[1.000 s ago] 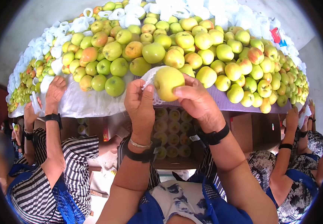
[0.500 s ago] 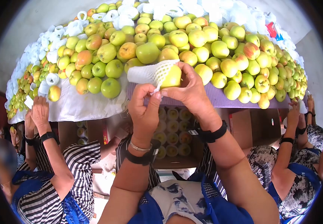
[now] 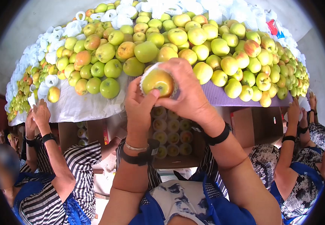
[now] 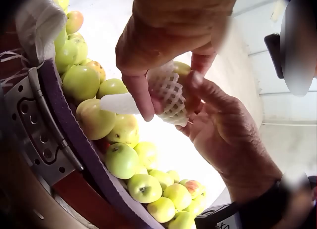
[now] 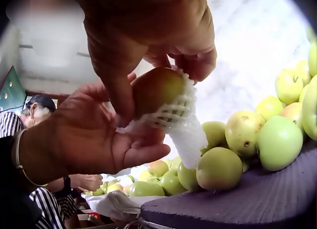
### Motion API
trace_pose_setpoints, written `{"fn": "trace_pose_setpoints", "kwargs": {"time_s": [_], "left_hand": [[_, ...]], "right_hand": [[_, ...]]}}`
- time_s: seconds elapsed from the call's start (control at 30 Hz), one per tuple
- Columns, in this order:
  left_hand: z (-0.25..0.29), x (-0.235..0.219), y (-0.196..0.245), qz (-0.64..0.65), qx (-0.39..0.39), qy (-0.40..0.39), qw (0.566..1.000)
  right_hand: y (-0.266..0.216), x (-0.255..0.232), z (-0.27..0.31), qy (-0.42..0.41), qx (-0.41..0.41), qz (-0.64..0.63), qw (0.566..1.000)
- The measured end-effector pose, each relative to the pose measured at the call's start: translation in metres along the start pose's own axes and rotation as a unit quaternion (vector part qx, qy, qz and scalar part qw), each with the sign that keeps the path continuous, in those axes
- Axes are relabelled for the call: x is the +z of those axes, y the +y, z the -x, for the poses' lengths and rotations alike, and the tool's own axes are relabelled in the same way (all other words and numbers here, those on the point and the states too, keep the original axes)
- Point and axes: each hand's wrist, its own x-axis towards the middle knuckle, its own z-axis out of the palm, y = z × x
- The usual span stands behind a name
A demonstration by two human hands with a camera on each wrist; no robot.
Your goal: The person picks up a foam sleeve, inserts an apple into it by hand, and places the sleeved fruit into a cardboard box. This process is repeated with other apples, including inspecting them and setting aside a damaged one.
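Between both hands is one apple (image 3: 158,82), its stem or blossom end facing the head camera. A white foam net (image 4: 171,93) wraps around it, with the net's narrow tail hanging off the far side in the wrist views. My left hand (image 3: 138,107) grips the apple from the left, thumb on the apple's near face. My right hand (image 3: 188,90) curls round its right side and top, fingers on the net's edge. In the right wrist view the apple (image 5: 158,93) shows bare on one side, the net (image 5: 185,140) on the other.
A large heap of apples (image 3: 177,36) covers the table beyond the hands, with white foam nets (image 3: 222,11) behind it. Below sits a cardboard box (image 3: 175,162) holding netted apples. People work at left and right, a striped sleeve (image 3: 81,159) among them.
The foam net has gone from beside the apple to round it, and the apple has turned so its end faces the camera. The right hand has moved over its top.
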Motion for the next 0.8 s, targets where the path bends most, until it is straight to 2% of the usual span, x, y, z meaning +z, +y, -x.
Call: {"fn": "trace_pose_setpoints", "kwargs": {"time_s": [0.1,0.17,0.2,0.3,0.4,0.53,0.7,0.8], "left_hand": [[-0.001,0.001,0.001,0.095,-0.015,0.008,0.995],[-0.001,0.0,0.001,0.136,-0.021,0.002,0.99],[-0.001,-0.002,0.002,0.143,-0.026,-0.003,0.989],[0.0,-0.003,0.002,0.163,-0.037,-0.001,0.986],[0.001,0.003,0.0,0.162,-0.015,0.023,0.986],[0.001,0.007,-0.007,0.131,0.017,0.058,0.99],[0.001,0.006,0.001,0.147,-0.006,0.064,0.987],[0.001,0.007,0.005,0.132,-0.005,0.061,0.989]], "right_hand": [[0.007,-0.003,-0.001,0.035,0.12,-0.227,0.966],[0.019,0.003,0.003,0.037,0.221,-0.344,0.912],[0.018,0.005,0.003,0.045,0.23,-0.396,0.888],[0.018,0.006,0.004,0.037,0.289,-0.41,0.865],[0.02,0.01,0.005,0.047,0.309,-0.396,0.864],[0.016,0.015,0.011,0.056,0.263,-0.381,0.884],[0.013,0.017,0.017,0.04,0.207,-0.375,0.903],[0.017,0.009,0.014,-0.009,0.221,-0.382,0.897]]}}
